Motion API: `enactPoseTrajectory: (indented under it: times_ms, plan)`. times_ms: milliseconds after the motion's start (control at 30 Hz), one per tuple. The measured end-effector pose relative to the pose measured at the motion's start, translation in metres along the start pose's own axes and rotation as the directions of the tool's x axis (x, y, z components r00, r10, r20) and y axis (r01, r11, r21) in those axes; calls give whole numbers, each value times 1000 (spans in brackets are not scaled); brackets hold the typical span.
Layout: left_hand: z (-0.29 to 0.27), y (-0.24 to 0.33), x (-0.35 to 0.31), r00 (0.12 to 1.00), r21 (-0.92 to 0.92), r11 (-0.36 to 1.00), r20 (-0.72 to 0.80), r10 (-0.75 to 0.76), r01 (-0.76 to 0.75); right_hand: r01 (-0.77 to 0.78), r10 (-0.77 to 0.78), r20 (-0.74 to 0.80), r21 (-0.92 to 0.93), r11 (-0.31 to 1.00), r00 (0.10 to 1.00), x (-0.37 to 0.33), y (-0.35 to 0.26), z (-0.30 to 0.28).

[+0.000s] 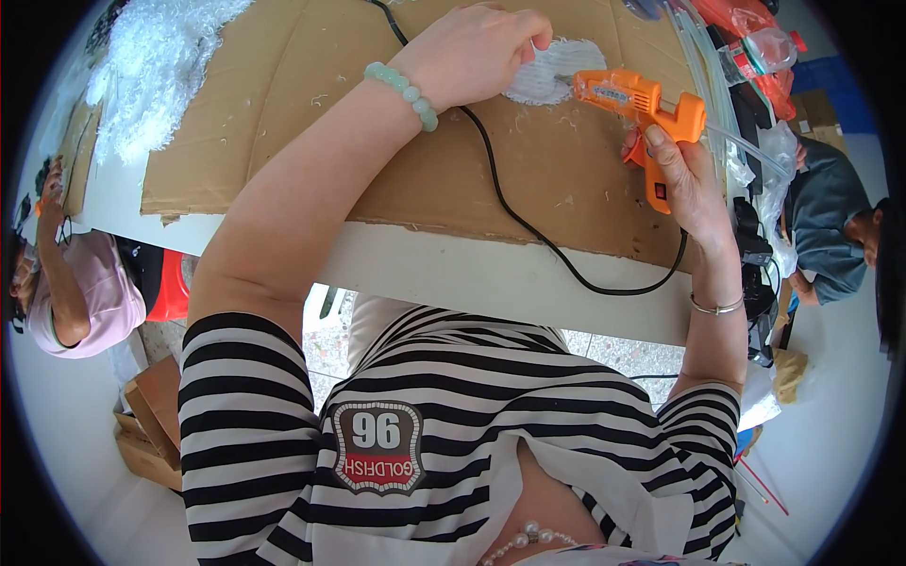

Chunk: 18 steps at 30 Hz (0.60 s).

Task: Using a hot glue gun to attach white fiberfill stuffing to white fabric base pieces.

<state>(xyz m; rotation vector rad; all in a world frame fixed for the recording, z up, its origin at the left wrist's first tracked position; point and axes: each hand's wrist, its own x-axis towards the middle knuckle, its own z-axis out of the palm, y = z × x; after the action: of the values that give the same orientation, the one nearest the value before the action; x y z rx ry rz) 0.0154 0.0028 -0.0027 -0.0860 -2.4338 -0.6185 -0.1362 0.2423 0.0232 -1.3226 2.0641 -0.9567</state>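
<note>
My right hand is wrapped round the handle of an orange hot glue gun. A clear glue stick sticks out of its back end. The nozzle points left, over a white fuzzy fabric piece that lies on the cardboard. My left hand is at the left edge of this piece, its fingers bent and drawn together. Its fingertips are partly hidden, so what they pinch cannot be made out. From the gun's handle a black cord loops along the table edge and passes under my left wrist.
A flattened cardboard sheet covers much of the white table. White shaggy material is heaped at the far left. A plastic bottle, red bags and clear wrap crowd the right side. One person sits at left, another at right.
</note>
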Motion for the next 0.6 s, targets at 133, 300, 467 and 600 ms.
enactPoseTrajectory:
  times_ms: [133,300,467,600]
  plan:
    - [0,0,0,1000,4,1000,11,1,-1,-21,21,6,-28,999,1000,-4,-2,0]
    - [0,-2,0,999,-10,1000,31,-17,17,-31,32,21,-54,998,999,-10,-5,0]
    - [0,-1,-1,1000,7,1000,23,-15,15,-53,54,28,-52,997,998,-13,-5,1]
    - [1,-3,-2,1000,-11,1000,15,-6,6,-40,41,27,-40,998,999,-14,-7,3]
